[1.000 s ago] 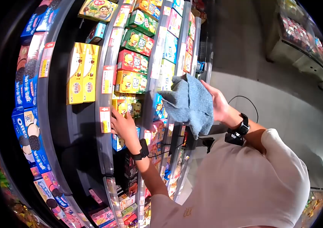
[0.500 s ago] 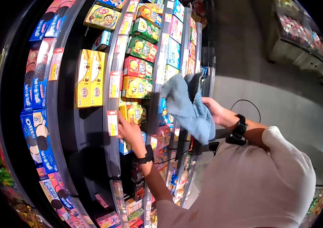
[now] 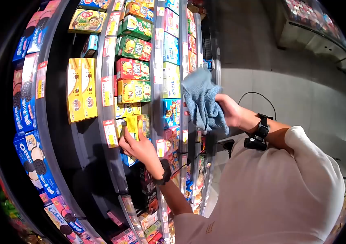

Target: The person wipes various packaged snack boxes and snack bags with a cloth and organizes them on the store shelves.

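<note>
My left hand [image 3: 138,148] is closed on a small yellow box [image 3: 132,125] at the shelf, thumb and fingers on its near end. Just beyond it, another yellow box [image 3: 134,90] lies on the same shelf, with a red box [image 3: 133,69] behind that. To the right, my right hand [image 3: 230,110] grips a crumpled blue cloth [image 3: 204,99], which hangs in front of the shelf edges. Most of the right fingers are hidden behind the cloth.
Price-tag rails [image 3: 107,91] run between the shelf rows. Two tall yellow boxes [image 3: 82,89] stand left of my left hand, and blue Oreo boxes [image 3: 34,160] farther left. A display case [image 3: 309,40] stands at upper right, beyond a black cable [image 3: 258,93].
The yellow box at my left hand has turned, showing a different face. The cloth has bunched up and shifted in my right hand. The view has moved slightly, so the shelves appear farther left.
</note>
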Tool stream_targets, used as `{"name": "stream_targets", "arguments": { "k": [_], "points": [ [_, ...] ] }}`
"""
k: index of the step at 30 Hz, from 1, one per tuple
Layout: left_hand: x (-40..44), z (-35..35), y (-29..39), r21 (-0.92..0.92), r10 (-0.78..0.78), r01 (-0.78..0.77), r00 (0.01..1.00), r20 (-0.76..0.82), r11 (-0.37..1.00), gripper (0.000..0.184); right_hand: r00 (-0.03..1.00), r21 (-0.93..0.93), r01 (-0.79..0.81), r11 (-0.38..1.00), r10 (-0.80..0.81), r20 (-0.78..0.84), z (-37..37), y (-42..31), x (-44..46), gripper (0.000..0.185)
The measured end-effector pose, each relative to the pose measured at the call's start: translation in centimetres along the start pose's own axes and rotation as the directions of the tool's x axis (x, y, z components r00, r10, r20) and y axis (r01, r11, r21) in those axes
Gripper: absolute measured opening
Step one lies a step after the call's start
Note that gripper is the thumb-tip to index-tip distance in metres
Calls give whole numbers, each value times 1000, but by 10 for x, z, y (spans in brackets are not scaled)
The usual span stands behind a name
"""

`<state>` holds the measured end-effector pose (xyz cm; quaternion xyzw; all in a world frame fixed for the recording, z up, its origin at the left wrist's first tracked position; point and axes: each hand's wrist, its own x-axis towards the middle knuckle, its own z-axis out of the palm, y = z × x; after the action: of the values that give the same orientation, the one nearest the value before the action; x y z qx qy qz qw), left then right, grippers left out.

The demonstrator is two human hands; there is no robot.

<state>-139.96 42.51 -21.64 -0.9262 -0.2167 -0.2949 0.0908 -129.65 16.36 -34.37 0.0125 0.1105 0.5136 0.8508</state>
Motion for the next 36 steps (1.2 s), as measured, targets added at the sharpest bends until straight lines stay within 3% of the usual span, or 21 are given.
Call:
{"name": "stream_targets", "arguments": {
  "k": [4,6,7,8,10,12,13,14,18,20,21,24,26,28,29,30,32,34,36],
  "points": [
    [-33,-32,34,-217,-24,23,1000,0,976,45,999,-47,25,999,-24,41,2,4,-1,39],
    [-44,-53,44,-326,-27,38,999,39,945,46,997,-238,51,970,-63,-42,7,5,0,38],
    [-45,-64,49,-425,-47,68,997,60,903,46,974,-391,126,912,-189,-128,26,9,-8,37],
    [-46,-79,55,-510,-72,105,994,85,854,46,972,-518,158,841,-226,-71,21,10,-7,35],
    [-48,-101,62,-711,-84,166,985,150,683,44,966,-529,206,823,-257,-23,33,19,-8,34],
    [-50,-106,66,-771,-7,172,977,213,613,42,980,-532,157,832,-199,-21,21,27,-2,32],
    [-48,-104,70,-766,23,196,964,265,612,41,997,-449,24,893,-55,-55,21,28,-3,34],
    [-49,-97,72,-744,41,189,959,279,641,38,999,-475,50,879,-41,29,14,34,3,38],
    [-45,-85,74,-729,-18,160,980,198,665,35,999,-504,-35,863,36,-7,22,40,-5,39],
    [-43,-82,72,-741,-73,182,982,177,646,33,999,-661,32,750,-20,26,25,42,-10,37],
    [-43,-79,68,-767,-53,137,990,134,626,31,995,-648,16,762,50,84,16,41,-3,35],
    [-42,-79,62,-800,-30,67,998,61,596,28,994,-669,77,739,-6,107,9,43,-3,35],
    [-45,-78,54,-782,-75,4,996,-54,623,27,993,-668,44,743,42,112,-1,38,0,37],
    [-49,-76,55,-794,-111,4,991,-80,607,26,995,-820,-9,572,87,49,8,34,-8,43],
    [-51,-75,58,-789,-124,2,988,-94,614,25,995,-900,77,430,21,95,27,35,-17,45],
    [-52,-73,61,-783,-135,0,985,-108,621,23,996,-900,71,431,25,90,27,39,-16,45],
    [-57,-68,65,-720,-46,-93,984,-171,688,24,948,-899,294,325,19,317,28,47,-12,49],
    [-62,-65,69,-729,0,-133,984,-180,671,25,921,-895,367,253,32,387,29,49,-7,55],
    [-66,-58,73,-800,-19,-102,990,-140,591,27,840,-835,542,94,-30,542,22,52,5,60]
  ]
}}
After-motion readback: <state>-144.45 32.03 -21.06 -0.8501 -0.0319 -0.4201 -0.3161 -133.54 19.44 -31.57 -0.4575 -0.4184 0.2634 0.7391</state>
